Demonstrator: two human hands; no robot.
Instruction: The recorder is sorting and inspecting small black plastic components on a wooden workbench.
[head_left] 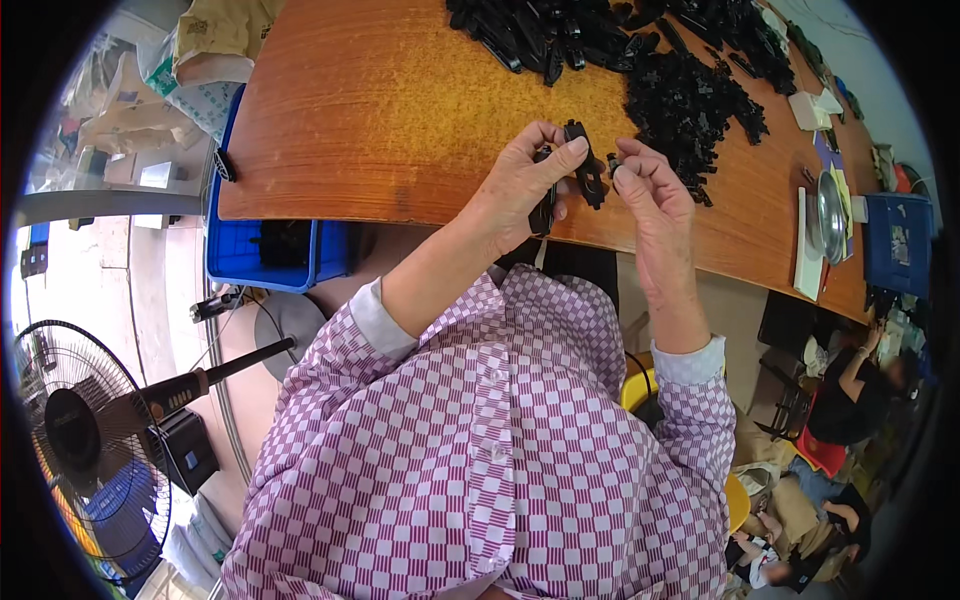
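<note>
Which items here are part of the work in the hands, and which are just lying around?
In the work:
- left hand gripping long black plastic pieces
- right hand pinching a small black part
- heaps of black plastic parts on the wooden table

Lying about:
- blue crate under the table edge
- standing fan on the floor
- metal bowl
- sacks at the far corner

We cannot make out what small dark piece the right hand pinches beside the long black part; its fingers cover it. The left hand hides most of a second black part. Behind that long part, the black heap blurs into one mass, cut off at the top edge.
</note>
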